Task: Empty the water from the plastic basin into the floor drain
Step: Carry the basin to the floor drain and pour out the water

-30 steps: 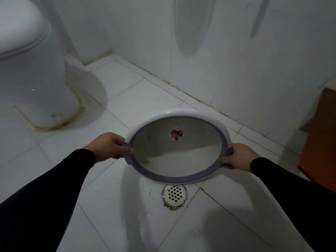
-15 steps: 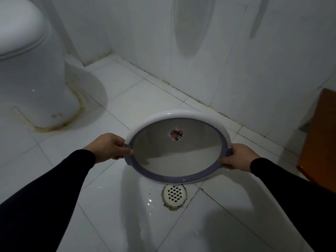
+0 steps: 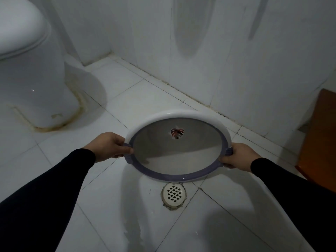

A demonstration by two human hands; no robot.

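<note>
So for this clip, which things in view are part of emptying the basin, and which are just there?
Part of the job:
- plastic basin, tipped toward the person
- floor drain, just below its near rim
- left hand and right hand, gripping the purple side handles
- wet patch on the tiles

Just there:
- toilet
- orange wooden piece at the right edge
- tiled wall

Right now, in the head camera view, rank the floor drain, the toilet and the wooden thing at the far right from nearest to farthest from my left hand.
From the left hand, gripping the round white plastic basin by its purple rim:
1. Round white grated floor drain, below and to the right, just under the basin's lower edge.
2. White ceramic toilet, up and to the left.
3. Orange-brown wooden piece, at the far right edge, beyond the right hand.
</note>
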